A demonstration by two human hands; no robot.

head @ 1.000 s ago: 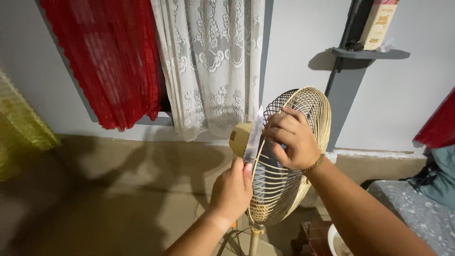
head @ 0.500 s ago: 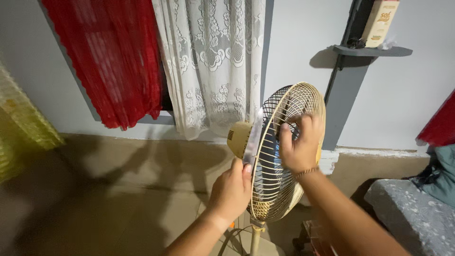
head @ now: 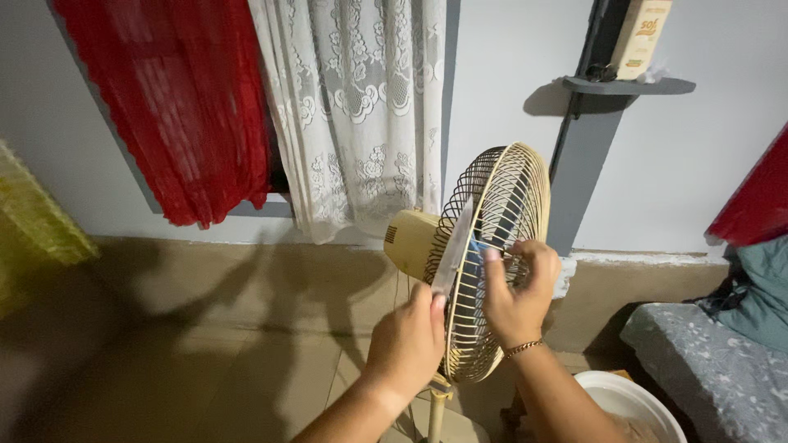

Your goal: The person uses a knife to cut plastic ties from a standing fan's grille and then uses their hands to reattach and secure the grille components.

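Cream fan cage (head: 502, 246) gripped by both hands, left (head: 406, 344), right (head: 517, 299), stand cut off

The wall (head: 698, 164) ahead of me is a pale grey-white, meeting a tan tiled floor (head: 205, 344) crossed by soft shadows. A window is covered by a red curtain (head: 176, 107) on the left and a white lace curtain (head: 361, 107) beside it, both hanging down past the sill. To the right, a grey pillar (head: 579, 172) carries a small grey shelf (head: 628, 84) with a tall cream box (head: 644, 37) standing on it. At the far left edge hangs a yellow-green cloth (head: 37, 217). In the right corner lies grey flowered bedding (head: 714, 353), with red fabric (head: 755, 197) above it and a white bucket (head: 632, 402) near the bottom.
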